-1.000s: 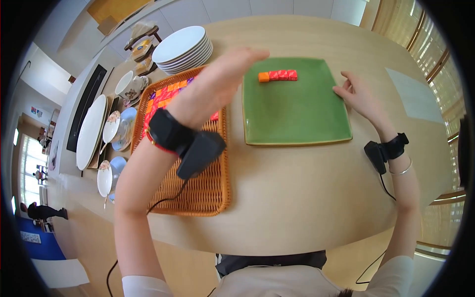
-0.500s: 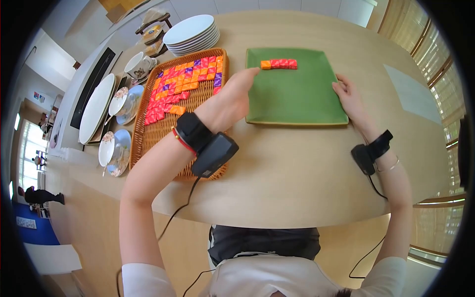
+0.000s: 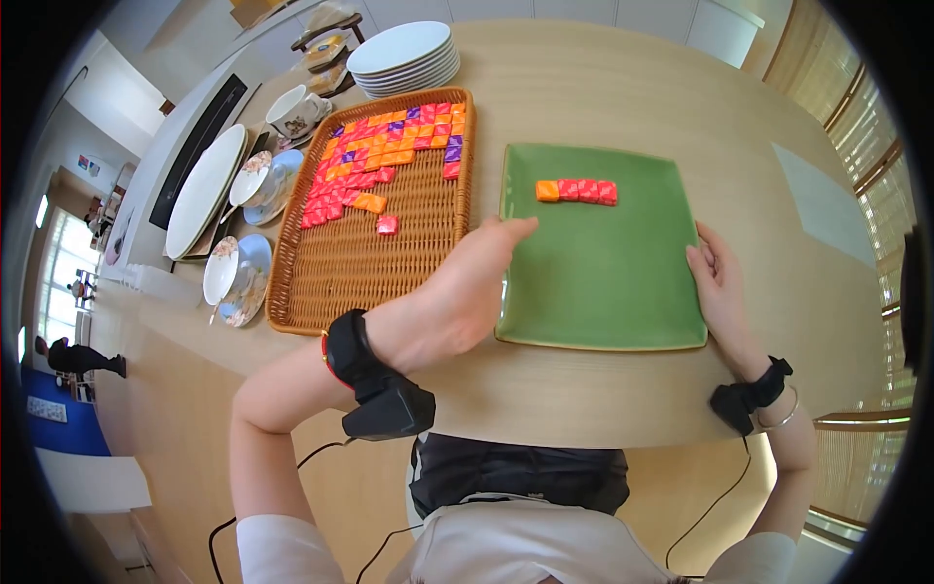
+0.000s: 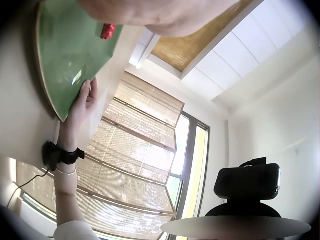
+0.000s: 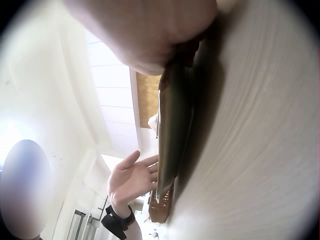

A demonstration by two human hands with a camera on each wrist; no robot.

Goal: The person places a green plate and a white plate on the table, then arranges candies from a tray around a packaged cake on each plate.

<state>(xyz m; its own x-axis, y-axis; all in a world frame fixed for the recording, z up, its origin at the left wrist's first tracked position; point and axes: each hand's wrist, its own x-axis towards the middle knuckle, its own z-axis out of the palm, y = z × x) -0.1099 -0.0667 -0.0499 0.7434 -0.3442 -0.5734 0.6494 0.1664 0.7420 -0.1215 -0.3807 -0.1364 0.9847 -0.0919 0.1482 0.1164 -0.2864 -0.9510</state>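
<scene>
Left hand [image 3: 463, 288] was spread at the green plate [image 3: 605, 277]; right hand [image 3: 722, 292] pinched it. Uneven tugging risked skewing the row of squares [image 3: 577, 192].

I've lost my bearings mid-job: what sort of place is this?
Probably a dining area or tableware display, judging by the stack of round white plates, the floral white cups with blue saucers and the squarish green glazed plate.

green plate [image 3: 603, 282] | squarish, glossy, face up | small pieces [image 3: 576, 191] | one orange, three red, row, toward far edge
</scene>
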